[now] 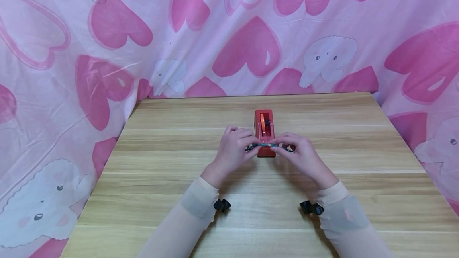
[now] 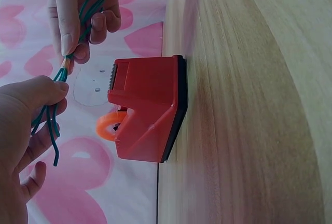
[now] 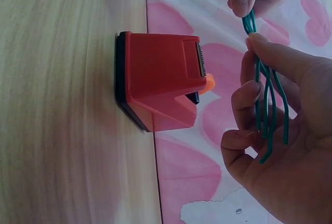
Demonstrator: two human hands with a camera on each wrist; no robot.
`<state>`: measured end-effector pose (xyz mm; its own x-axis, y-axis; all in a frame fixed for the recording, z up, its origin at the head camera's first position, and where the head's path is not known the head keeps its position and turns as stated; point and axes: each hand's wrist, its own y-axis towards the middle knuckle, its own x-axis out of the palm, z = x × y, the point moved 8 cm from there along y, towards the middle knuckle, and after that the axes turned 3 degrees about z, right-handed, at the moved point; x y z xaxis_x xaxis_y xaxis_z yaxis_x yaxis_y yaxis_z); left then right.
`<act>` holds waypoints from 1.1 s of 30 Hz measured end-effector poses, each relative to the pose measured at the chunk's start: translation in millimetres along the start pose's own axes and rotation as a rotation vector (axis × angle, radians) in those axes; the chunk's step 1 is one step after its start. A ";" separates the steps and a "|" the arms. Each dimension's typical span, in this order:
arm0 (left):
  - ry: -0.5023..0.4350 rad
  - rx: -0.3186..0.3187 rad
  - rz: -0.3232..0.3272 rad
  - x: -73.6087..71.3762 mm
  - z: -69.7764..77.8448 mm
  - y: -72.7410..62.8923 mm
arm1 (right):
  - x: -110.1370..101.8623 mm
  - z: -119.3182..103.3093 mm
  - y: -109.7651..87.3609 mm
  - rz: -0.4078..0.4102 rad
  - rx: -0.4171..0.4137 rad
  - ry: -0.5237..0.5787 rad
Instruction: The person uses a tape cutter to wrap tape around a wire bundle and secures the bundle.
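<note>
A bundle of thin green wires [image 3: 266, 111] is stretched between both hands, just above the front end of a red tape dispenser [image 1: 266, 152]. My left hand [image 1: 234, 148] pinches the bundle between thumb and fingers on one side. On the other side my right hand [image 1: 303, 155] pinches it the same way. Between the two grips, a short tan band [image 2: 65, 64] shows around the wires in the left wrist view. Loose wire ends fan out past the fingers of each hand. Inside the dispenser sits an orange ring [image 1: 263, 123], and a toothed cutter [image 3: 201, 59] lines its front edge.
The dispenser stands on a wood-grain table [image 1: 172, 194], toward its far side. A pink curtain with hearts [image 1: 247, 47] hangs behind the table and along its sides. Black wrist cameras, left [image 1: 222, 205] and right [image 1: 312, 208], are strapped over the sleeves.
</note>
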<state>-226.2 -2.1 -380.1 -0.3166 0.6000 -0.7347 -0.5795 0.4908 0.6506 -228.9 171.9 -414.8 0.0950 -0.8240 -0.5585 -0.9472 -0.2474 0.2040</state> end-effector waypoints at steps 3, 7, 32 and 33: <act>0.008 0.006 -0.004 -0.5 0.8 0.5 | 2.0 -0.4 0.9 -0.023 0.029 0.007; 0.018 0.008 -0.009 0.1 1.6 -0.1 | 6.2 -1.0 1.2 -0.066 0.062 0.028; 0.014 -0.055 -0.025 1.8 -3.5 -5.0 | 8.3 2.9 -3.4 -0.048 0.073 0.000; 0.010 -0.061 -0.023 1.8 -4.0 -5.1 | 7.4 1.3 -3.4 -0.034 0.049 -0.018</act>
<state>-226.8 -6.1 -385.5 -0.3099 0.5823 -0.7516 -0.6311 0.4652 0.6206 -225.3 167.3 -420.7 0.1220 -0.8064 -0.5787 -0.9574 -0.2493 0.1455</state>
